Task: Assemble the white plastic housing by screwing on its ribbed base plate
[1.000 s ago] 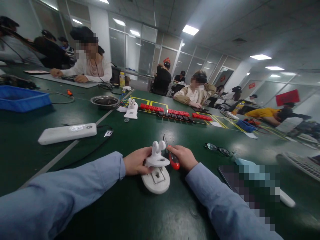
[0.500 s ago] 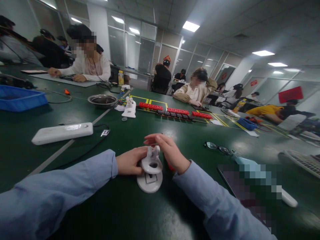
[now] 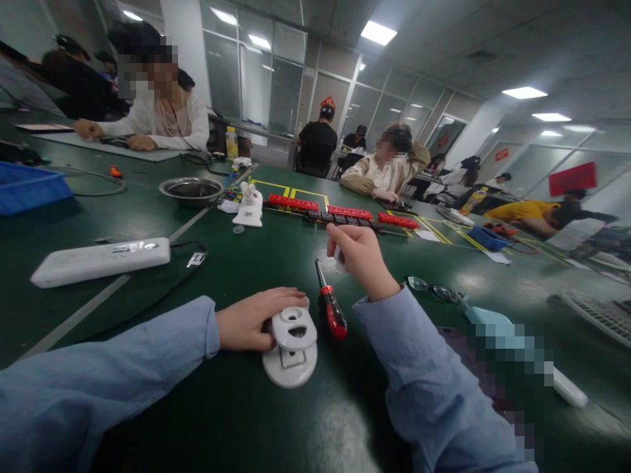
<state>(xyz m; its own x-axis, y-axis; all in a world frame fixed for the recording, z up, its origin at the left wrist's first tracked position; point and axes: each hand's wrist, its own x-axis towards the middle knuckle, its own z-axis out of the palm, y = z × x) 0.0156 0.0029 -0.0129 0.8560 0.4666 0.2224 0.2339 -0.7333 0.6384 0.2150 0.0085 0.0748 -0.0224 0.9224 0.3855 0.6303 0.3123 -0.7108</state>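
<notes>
My left hand is wrapped round the far left side of a white plastic stand, which has a round base and a raised upper piece with holes. Farther off and to the right, my right hand is raised above the table with its fingers pinched on a small white plastic part, mostly hidden by the fingers. Between the stand and my right forearm lies a screwdriver with a red and black handle, its shaft pointing away from me.
Ahead are red trays, a white plastic assembly and a metal bowl. A white power strip and a blue bin lie left. Glasses and a light-blue handheld object lie right. Other people sit across the table.
My right hand has moved up and away from the stand, taking the small white part off its top. The screwdriver is now uncovered. My left hand stays on the stand.
</notes>
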